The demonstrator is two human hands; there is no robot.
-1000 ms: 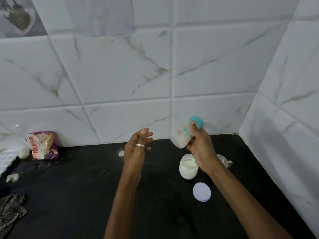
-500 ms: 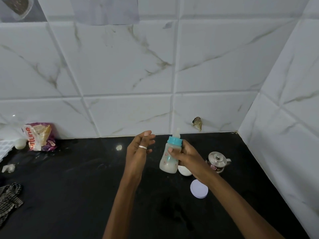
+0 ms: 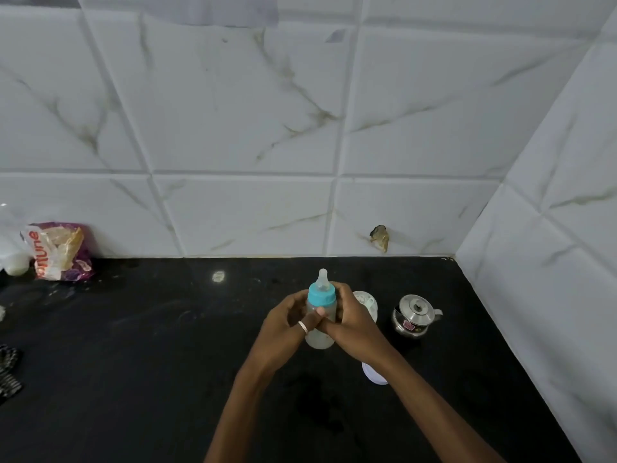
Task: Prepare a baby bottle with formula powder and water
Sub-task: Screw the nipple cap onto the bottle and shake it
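Observation:
A baby bottle with a blue collar and clear teat stands upright over the black counter, white liquid in its lower part. My left hand, a ring on one finger, wraps its left side. My right hand wraps its right side, and the fingers of both meet across the front. Just behind my right hand sits an open white formula jar, partly hidden. Its pale round lid lies flat on the counter under my right wrist.
A small steel lidded pot stands right of the jar, near the tiled corner wall. At far left are a purple snack packet, a white object and a striped cloth at the counter's edge.
My right hand brought the bottle from tilted, teat to the right, to upright and lower over the counter. My left hand, open before, has closed on the bottle's left side.

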